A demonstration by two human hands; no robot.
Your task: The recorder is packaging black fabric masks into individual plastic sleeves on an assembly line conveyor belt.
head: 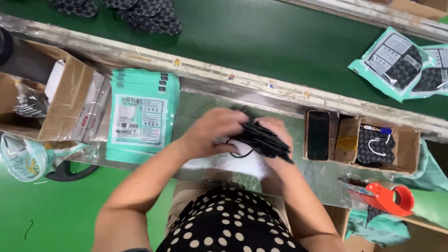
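Both hands meet over the metal work shelf [322, 179] in front of me. My left hand [212, 130] and my right hand [278, 135] together grip a stack of black face masks [261, 139], its dark ear loops hanging below. A white sheet [233, 163] lies on the shelf right under the hands. A pile of teal flat pouches [142, 114] lies to the left of my left hand.
A green conveyor belt [261, 42] runs behind the shelf, carrying black masks [144, 14] and filled teal pouches [396, 60]. A phone [318, 135], a small cardboard box with a mask [378, 144] and a red tape dispenser [392, 198] sit right; open cartons [51, 93] stand left.
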